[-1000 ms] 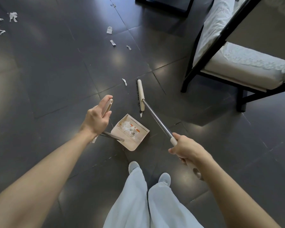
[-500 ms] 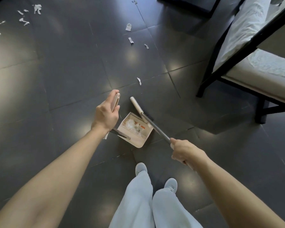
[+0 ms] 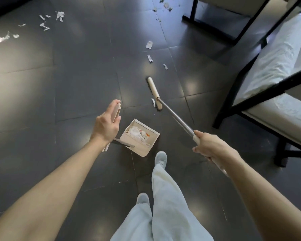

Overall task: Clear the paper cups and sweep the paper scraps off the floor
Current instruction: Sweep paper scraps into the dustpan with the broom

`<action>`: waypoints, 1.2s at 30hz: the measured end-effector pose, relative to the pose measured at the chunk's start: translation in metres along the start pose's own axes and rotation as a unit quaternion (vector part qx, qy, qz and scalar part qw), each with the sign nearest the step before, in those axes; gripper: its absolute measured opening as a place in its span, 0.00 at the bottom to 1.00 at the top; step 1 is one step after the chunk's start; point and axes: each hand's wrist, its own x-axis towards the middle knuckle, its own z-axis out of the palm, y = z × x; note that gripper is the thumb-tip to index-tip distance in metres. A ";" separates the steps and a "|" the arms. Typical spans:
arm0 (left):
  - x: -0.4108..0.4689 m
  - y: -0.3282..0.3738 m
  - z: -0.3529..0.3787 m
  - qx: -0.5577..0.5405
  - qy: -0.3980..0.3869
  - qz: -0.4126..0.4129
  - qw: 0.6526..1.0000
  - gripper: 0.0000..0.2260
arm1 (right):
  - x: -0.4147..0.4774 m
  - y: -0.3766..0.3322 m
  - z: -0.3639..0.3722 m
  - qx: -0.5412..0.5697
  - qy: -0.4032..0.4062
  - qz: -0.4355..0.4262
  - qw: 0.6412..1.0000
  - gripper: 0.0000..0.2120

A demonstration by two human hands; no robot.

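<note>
You are in the sweeping step, between strokes, with much paper left on the floor (image 3: 73, 87).

At ten o'clock of the view, well apart from you, lies a loose cluster of scraps (image 3: 43, 25) that is not yet touched. Your left hand (image 3: 107, 126) grasps the top of the dustpan handle (image 3: 116, 112), thumb on one side and fingers laid along the other. The dustpan (image 3: 142, 145) stands just in front of your feet and already holds crumpled white paper; whether a cup is among it cannot be told.

At twelve o'clock from the pan the broom head (image 3: 153, 89) rests on the tiles, with one small scrap (image 3: 153, 102) just beside its near end. Three more pieces (image 3: 149, 44) lie further out at twelve, and another cluster (image 3: 165, 5) beyond them. Your right hand (image 3: 210, 146) is clenched round the broom shaft (image 3: 175, 117). The cushioned bench (image 3: 271, 66) stands at three o'clock.

Next, I judge, you must draw the head back towards six o'clock, bringing the near scrap along, and keep the pan's mouth flat to meet it.

Half a second ago the broom head was at the pan's mouth; now it reaches out well clear of it, and the far cluster has come into view.
</note>
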 end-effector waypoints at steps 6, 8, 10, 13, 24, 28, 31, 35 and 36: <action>0.080 0.019 0.010 0.007 0.042 -0.028 0.999 0.23 | 0.102 -0.039 -0.059 -0.072 0.011 -0.002 0.997 0.28; 0.113 0.028 0.014 0.010 0.045 -0.031 0.998 0.23 | 0.124 -0.050 -0.078 -0.105 -0.004 -0.019 0.994 0.28; 0.138 0.039 0.022 0.007 0.047 -0.034 0.998 0.23 | 0.134 -0.058 -0.085 -0.141 -0.032 -0.046 0.988 0.29; 0.167 0.058 0.037 0.012 0.040 -0.025 0.999 0.23 | 0.128 -0.065 -0.093 -0.159 -0.118 -0.075 0.977 0.32; 0.232 0.080 0.014 0.027 0.013 -0.021 0.999 0.22 | 0.120 -0.057 -0.170 0.038 -0.116 -0.036 0.992 0.36; 0.274 0.082 0.003 0.026 0.017 -0.002 1.000 0.22 | 0.143 -0.082 -0.192 0.117 -0.072 -0.017 0.990 0.36; 0.317 0.078 -0.007 0.010 0.010 0.017 1.000 0.22 | 0.169 -0.109 -0.207 0.165 -0.037 0.013 0.986 0.36; 0.390 0.070 -0.027 -0.015 -0.016 0.048 0.999 0.22 | 0.210 -0.157 -0.230 0.191 -0.007 0.044 0.980 0.36; 0.407 0.069 -0.033 -0.023 -0.023 0.056 0.998 0.22 | 0.219 -0.168 -0.236 0.203 0.000 0.047 0.978 0.35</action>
